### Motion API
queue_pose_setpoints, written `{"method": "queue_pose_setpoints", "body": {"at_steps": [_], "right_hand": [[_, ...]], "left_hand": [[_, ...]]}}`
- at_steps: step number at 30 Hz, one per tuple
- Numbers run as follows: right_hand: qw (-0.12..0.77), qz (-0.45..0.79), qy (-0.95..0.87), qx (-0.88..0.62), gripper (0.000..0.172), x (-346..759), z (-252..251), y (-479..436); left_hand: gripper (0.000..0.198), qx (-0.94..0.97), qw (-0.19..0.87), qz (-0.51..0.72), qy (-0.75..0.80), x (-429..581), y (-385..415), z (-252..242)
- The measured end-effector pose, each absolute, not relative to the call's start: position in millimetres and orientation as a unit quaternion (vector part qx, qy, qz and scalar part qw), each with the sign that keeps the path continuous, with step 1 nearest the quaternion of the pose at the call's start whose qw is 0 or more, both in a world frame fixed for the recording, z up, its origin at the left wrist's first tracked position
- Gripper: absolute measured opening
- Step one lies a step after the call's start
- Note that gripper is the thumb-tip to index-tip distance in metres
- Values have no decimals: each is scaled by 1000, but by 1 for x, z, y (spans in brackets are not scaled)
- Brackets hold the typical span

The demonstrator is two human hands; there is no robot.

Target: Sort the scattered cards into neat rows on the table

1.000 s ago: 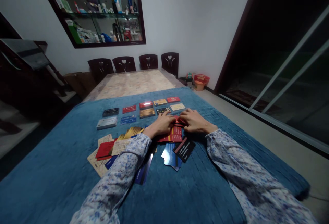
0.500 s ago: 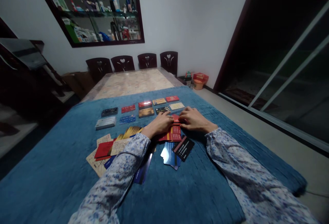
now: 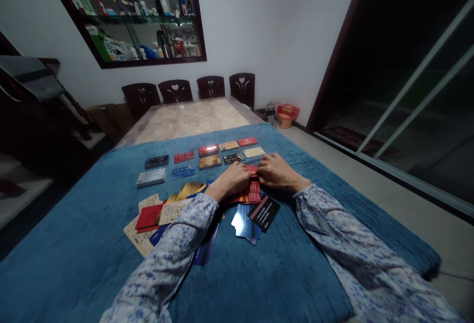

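Observation:
My left hand (image 3: 231, 181) and my right hand (image 3: 278, 171) meet over the middle of the cloth, fingers curled inward. Between their fingertips is a red card (image 3: 252, 169), gripped from both sides; whether it is one card or a small stack is hidden. Just beneath lie more red and yellow printed cards (image 3: 255, 192), partly covered by my left hand. Nearer to me are a shiny blue card (image 3: 244, 222) and a black card (image 3: 267, 213) overlapping it. A loose pile with red cards (image 3: 148, 218) and gold cards (image 3: 189, 190) spreads beside my left forearm.
Beyond my hands, small card stacks stand in two rows, among them a silver-grey stack (image 3: 151, 178), a brown-gold one (image 3: 210, 161) and a cream one (image 3: 254, 152). A blue cloth (image 3: 92, 214) covers the near part of the table (image 3: 192, 118). Chairs (image 3: 175, 91) line its far end.
The fingers of both hands have curled in tighter around the red card, my left fingers most clearly. The view has shifted slightly; the surrounding cards lie as before.

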State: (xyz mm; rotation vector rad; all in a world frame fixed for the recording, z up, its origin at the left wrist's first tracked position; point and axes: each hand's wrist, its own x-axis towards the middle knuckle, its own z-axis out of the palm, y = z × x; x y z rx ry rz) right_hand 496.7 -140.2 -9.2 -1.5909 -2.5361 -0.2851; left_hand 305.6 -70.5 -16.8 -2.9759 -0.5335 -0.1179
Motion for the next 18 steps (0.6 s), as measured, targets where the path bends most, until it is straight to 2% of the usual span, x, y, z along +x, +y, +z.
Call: {"method": "queue_pose_setpoints", "body": {"at_steps": [8, 13, 18], "right_hand": [[95, -93, -850, -510, 26, 497, -11, -138], [110, -42, -859, -499, 22, 505, -10, -140], [120, -40, -858, -497, 28, 509, -9, -139]], "left_hand": [[28, -980, 89, -36, -174, 304, -76, -9], [27, -984, 66, -30, -165, 301, -77, -6], [24, -984, 31, -45, -167, 298, -74, -2]]}}
